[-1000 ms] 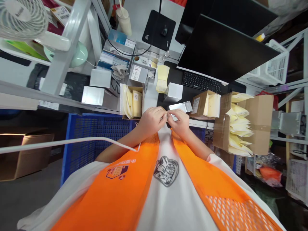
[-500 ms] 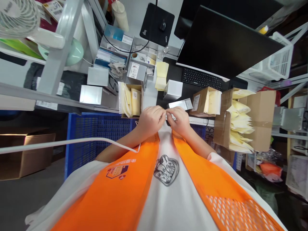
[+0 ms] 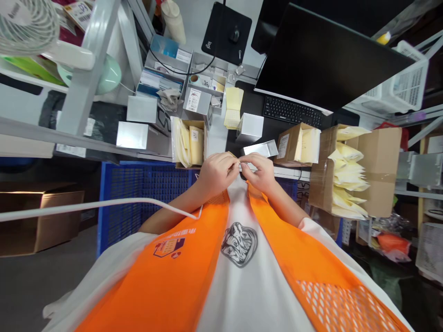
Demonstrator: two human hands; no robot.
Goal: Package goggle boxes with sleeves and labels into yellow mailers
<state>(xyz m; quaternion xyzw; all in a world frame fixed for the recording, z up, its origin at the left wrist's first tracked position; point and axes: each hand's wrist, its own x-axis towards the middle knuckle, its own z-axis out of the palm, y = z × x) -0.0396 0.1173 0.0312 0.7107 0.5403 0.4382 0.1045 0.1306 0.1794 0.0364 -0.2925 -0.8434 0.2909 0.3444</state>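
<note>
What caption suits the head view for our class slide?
Left hand and right hand pinched close together near an open silvery box and computer keyboard.

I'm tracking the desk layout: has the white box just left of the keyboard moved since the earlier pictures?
No; judged against the keyboard, the white box keeps its place.

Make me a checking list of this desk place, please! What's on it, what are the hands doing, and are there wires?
Surface: pale desk with a black mat and a keyboard.
Job's things: an open silver box just beyond the right hand.
Clutter: grey trays holding papers and small items; a crumpled cloth.
Hands: left hand and right hand close together, fingers bent; whatever they may pinch is too hidden to tell.
Cables: a thin black cable curves over the trays.
Surroundings: fan at upper left, blue crate, dark monitor, carton of yellow envelopes at right.
</note>
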